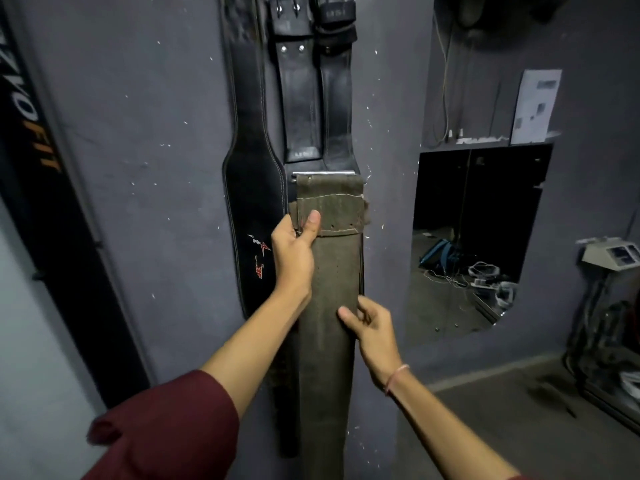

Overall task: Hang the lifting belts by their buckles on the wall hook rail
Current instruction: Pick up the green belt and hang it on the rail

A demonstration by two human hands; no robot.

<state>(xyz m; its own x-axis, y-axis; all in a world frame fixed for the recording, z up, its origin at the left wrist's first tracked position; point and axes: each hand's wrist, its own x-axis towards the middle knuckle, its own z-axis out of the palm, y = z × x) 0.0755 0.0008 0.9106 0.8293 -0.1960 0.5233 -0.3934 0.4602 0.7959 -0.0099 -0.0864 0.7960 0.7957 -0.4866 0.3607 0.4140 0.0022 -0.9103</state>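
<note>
An olive-brown suede lifting belt (332,271) is held upright in front of the grey wall, its metal buckle bar (323,173) at the top. My left hand (294,251) grips its left edge just below the buckle flap, thumb on the front. My right hand (369,323) pinches the belt's right edge lower down. Behind it, three black leather belts hang on the wall: a wide one with a red logo (251,188) and two narrower ones (300,109), (337,109). The hook rail lies above the frame's top edge, out of sight.
A wall mirror (485,202) to the right reflects the gym floor and cables. A paper sheet (535,105) leans on its ledge. A black banner (41,174) runs down the left wall. Equipment (609,258) stands at the far right.
</note>
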